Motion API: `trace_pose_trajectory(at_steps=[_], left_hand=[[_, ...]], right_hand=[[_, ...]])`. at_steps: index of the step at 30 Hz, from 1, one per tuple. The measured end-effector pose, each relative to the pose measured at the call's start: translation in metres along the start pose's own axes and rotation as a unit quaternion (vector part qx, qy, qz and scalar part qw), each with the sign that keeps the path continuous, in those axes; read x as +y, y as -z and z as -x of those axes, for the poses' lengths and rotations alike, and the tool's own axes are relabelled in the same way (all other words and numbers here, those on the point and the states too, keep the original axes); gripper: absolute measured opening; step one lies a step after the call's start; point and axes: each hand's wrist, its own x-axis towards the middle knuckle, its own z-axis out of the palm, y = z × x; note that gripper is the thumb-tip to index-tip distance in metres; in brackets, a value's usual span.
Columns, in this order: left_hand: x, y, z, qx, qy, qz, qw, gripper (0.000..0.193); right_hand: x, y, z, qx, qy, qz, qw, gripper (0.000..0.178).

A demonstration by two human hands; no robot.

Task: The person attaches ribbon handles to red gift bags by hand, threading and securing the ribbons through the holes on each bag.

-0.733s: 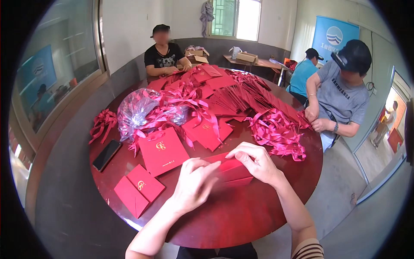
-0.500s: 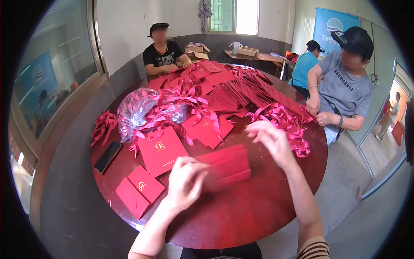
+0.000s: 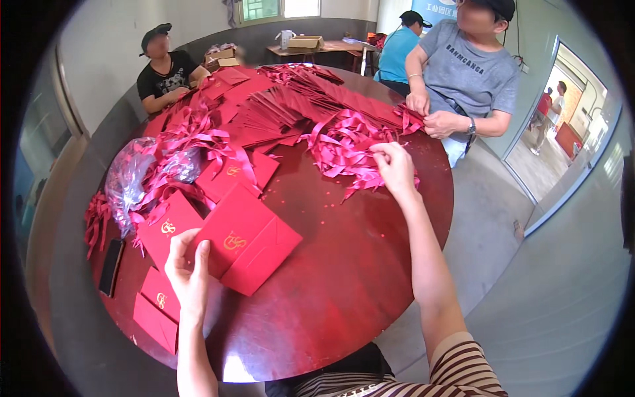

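My left hand [image 3: 188, 272] pinches the left edge of a flat-folded red paper gift bag [image 3: 246, 239], raised and tilted over the table, with a gold emblem and a folded-over bottom. At the right side of a heap of pink-red ribbons [image 3: 340, 142], my right hand [image 3: 397, 169] has its fingers bent and drawn together on a ribbon; the fingertips are partly hidden. Behind the held bag lies another red bag [image 3: 169, 228]. A folded red bag [image 3: 157, 309] rests on the table by my left wrist.
A round, dark red glossy table [image 3: 331, 291] carries many stacked red bags [image 3: 264, 119] towards the back. Clear plastic wrapping [image 3: 130, 175] with ribbons lies at left, near a black phone [image 3: 112, 267]. Co-workers sit at the far left and stand at right, the nearer one's hands [image 3: 436, 119] on ribbon.
The view has swung to the right. The bag in my left hand has turned so its emblem shows. My right hand has moved from above the table onto the ribbon heap, its fingers closing.
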Motion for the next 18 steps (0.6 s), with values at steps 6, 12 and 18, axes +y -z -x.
trace_pose_trajectory(at_steps=[6, 12, 18], left_hand=[[0.001, -0.009, 0.0, -0.007, -0.006, 0.012, 1.0, 0.015], [-0.002, 0.003, 0.003, -0.006, -0.023, -0.058, 0.998, 0.019], [-0.037, 0.01, -0.004, -0.023, -0.045, -0.007, 0.999, 0.022]], right_hand=[[-0.015, -0.02, 0.017, -0.05, 0.107, 0.116, 0.986, 0.025], [-0.039, -0.034, 0.017, -0.043, 0.172, 0.161, 0.971, 0.01], [-0.083, -0.009, 0.022, 0.09, 0.168, -0.022, 0.981, 0.007]])
